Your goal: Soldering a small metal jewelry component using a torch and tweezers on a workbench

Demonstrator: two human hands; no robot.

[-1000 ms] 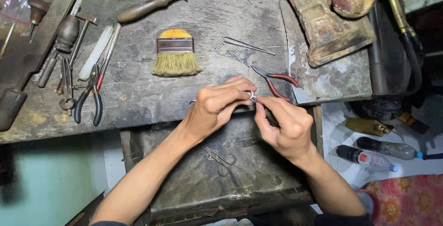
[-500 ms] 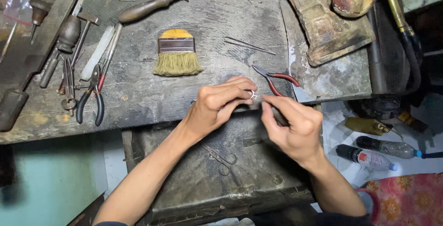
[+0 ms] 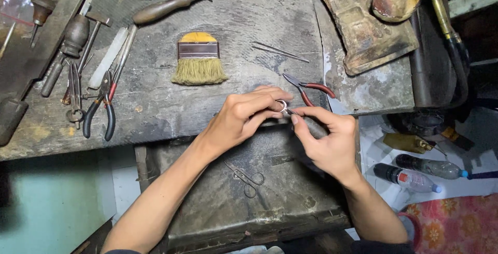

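We see a workshop: a scarred bench [image 3: 238, 20] (dark with grime) strewn with pliers [image 3: 101, 106], hammer [image 3: 93, 33], brush [image 3: 198, 59].

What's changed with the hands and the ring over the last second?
Very little. The right hand drew back slightly from the small ring, then closed in again with a thin tool; the left hand kept pinching the ring. The brush, red-handled pliers and small scissors stayed put.

ring [image 3: 280, 105] silver | pliers [image 3: 309, 88] red-handled | brush [image 3: 199, 59] yellow-topped, straw bristles
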